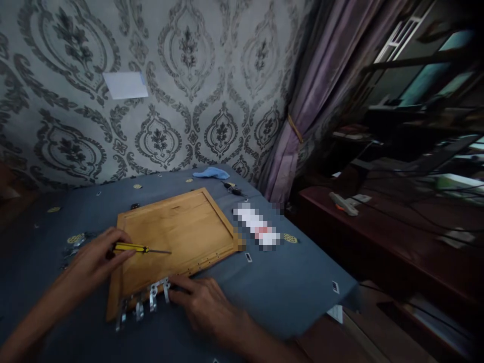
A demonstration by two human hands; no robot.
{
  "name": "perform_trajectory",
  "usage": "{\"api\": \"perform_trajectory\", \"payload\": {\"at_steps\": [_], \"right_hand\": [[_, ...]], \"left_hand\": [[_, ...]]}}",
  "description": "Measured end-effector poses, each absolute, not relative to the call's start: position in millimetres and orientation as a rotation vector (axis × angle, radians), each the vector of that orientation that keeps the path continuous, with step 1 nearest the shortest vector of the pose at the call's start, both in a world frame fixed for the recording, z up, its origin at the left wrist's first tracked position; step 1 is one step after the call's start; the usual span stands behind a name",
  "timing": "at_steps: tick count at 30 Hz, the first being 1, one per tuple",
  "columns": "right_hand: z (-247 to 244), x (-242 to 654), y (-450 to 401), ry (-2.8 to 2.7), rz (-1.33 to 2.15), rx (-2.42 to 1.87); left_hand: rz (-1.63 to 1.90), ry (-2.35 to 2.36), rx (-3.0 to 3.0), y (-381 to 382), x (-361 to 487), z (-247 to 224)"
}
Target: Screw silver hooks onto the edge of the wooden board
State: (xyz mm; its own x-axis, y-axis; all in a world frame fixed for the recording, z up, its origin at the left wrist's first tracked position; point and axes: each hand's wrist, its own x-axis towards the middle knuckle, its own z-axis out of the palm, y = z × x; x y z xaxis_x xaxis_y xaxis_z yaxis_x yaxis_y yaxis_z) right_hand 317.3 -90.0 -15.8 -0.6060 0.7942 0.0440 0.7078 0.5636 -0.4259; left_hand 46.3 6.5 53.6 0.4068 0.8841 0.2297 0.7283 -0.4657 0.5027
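My left hand (94, 259) is closed around the yellow-and-black handle of a screwdriver (132, 247). The thin shaft points right, above a framed wooden panel (177, 224) that lies flat. Along the panel's near edge sits a row of several shiny metal hooks (153, 298), their curved ends hanging over the side. At the rightmost metal hook (167, 288), my right hand (207, 302) has thumb and fingertips closed on the metal. Small holes dot the same edge farther right.
A dark blue patterned cloth (280, 292) covers the table. Loose metal pieces (75, 252) lie left of the panel. Beyond it are a blue rag (212, 173) and keys (234, 189); a blurred-out white item (257, 227) is on the right. Patterned wall stands behind.
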Motion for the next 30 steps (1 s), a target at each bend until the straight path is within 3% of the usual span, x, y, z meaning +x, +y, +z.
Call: {"api": "perform_trajectory", "payload": {"at_steps": [8, 16, 30], "right_hand": [[-20, 317, -89, -2.553, 0.522, -1.226], [-20, 317, -90, -2.529, 0.522, -1.210], [-22, 316, -89, -2.546, 0.513, -1.204]], "left_hand": [[1.131, 1.472, 2.178, -13, 83, 82], [0.939, 1.391, 2.439, -14, 89, 66], [0.921, 1.355, 2.426, -8, 93, 51]]}}
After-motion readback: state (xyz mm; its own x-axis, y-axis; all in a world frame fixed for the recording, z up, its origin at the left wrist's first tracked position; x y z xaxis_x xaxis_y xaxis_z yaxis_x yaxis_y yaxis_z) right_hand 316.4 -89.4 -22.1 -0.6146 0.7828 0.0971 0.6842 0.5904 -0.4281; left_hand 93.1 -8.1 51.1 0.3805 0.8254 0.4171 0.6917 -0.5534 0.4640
